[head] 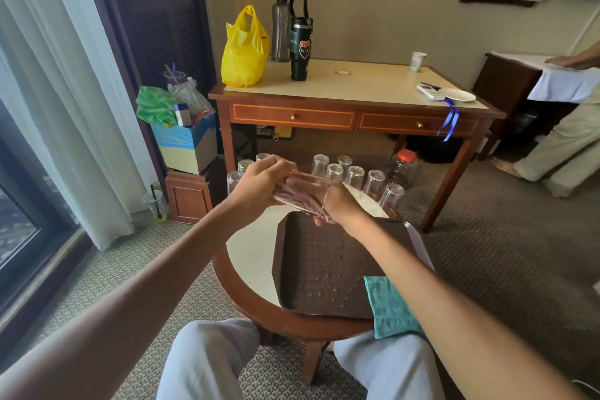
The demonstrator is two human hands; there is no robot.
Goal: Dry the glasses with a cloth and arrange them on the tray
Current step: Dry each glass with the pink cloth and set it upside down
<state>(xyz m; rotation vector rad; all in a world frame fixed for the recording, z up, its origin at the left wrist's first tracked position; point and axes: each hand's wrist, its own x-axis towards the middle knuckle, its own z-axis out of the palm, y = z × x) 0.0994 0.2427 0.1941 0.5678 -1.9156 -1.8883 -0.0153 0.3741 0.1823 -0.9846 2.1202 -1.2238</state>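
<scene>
Glass (310, 186) | sideways between left hand (259, 182), right hand (339, 204) | pink cloth (292, 197) inside

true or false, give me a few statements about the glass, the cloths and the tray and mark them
1. The left hand grips a glass held on its side. True.
2. The brown tray already holds dried glasses. False: no glass stands on it.
3. The waiting glasses stand mouth up. False: they stand upside down.
4. A teal cloth lies by the tray's near right corner. True.
5. The right hand holds a pink striped cloth stuffed into the glass. True.
</scene>
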